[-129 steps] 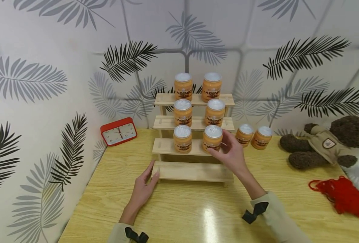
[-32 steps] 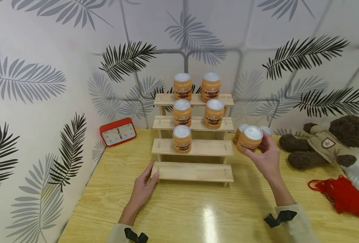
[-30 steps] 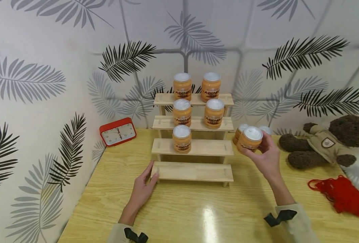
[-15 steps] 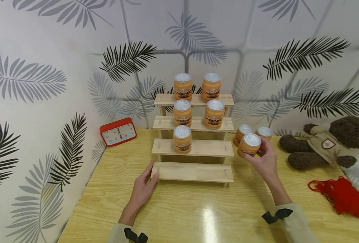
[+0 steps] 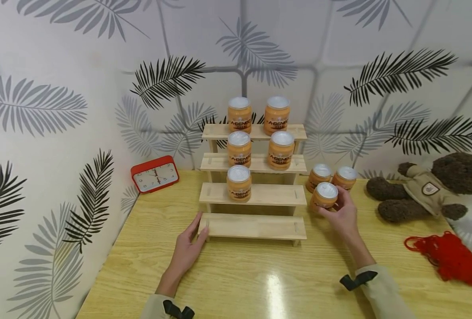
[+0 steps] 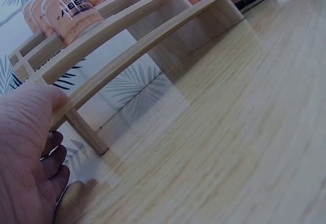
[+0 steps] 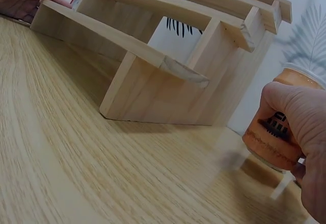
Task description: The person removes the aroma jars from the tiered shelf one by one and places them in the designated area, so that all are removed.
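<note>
Fingers and thumb of my right hand (image 5: pixel 343 217) are curled round a small jar (image 5: pixel 324 198), thumb on its near side, fingers toward the far side. It is squat and round-bodied, warm orange, with dark lettering half covered by my grip and a pale silvery lid that shines. It is low at the table (image 5: pixel 224 279), just right of the stepped rack (image 5: pixel 255 226) and in front of 2 matching jars (image 5: pixel 318 178); I cannot tell whether its base touches the surface. My left hand (image 5: pixel 187 248) holds the left end of the rack's lowest shelf, thumb over the edge and fingers bent below.

That rack is pale, smooth wood, 4 flat planks rising in steps between solid side boards. 5 more orange jars (image 5: pixel 239 185) stand upright on it: 2 on the top step, 2 on the next, 1 at the left of the step below. Yellower and streaked with grain, the table is glossy enough to throw back a white glare. To the right lie a curly brown plush bear (image 5: pixel 423 195) and a tangle of red yarn (image 5: pixel 457 261); to the left, a boxy red clock (image 5: pixel 155 174) with a white dial. Feathery black and grey leaves pattern the wall (image 5: pixel 112 57).
</note>
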Available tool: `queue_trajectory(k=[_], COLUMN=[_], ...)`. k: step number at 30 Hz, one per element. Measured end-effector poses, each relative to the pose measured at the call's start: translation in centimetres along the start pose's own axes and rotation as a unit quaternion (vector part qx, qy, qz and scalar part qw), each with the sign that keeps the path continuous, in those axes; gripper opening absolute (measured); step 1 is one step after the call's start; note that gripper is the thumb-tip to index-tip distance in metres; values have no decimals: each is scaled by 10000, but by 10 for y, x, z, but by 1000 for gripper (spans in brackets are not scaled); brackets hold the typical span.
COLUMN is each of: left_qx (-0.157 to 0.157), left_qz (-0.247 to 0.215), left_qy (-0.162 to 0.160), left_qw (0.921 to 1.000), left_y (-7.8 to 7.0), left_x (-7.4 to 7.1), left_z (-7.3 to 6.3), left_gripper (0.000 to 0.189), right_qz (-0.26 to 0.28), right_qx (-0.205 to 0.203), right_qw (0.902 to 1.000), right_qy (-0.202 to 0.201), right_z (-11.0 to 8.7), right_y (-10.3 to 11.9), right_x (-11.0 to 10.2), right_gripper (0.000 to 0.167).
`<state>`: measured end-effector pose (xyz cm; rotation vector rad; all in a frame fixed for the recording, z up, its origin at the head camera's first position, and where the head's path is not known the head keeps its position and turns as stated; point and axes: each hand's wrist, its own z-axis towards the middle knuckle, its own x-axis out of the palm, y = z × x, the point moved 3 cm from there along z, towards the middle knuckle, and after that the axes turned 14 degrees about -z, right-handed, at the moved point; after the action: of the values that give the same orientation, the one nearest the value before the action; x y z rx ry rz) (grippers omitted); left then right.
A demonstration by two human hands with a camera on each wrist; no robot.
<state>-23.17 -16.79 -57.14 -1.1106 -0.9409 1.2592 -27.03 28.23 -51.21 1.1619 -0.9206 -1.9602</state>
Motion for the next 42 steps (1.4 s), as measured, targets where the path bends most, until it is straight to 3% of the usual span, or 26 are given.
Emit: queue_trajectory(k=[10, 42], left_qx=[-17, 56], left_qz=[18, -61], left_qy=[-11, -12], left_qw=[10000, 10000], left_y=[-1, 0], left_x=[1, 0], left_z=[0, -1], left_gripper=[62, 62], right_qz=[-400, -246], right_qx=[39, -59], right_qw=[9992, 9996], right_qy=[-37, 156], right_z=[3, 4], right_y=[-11, -20], right_x=[4, 7], right_gripper=[73, 76])
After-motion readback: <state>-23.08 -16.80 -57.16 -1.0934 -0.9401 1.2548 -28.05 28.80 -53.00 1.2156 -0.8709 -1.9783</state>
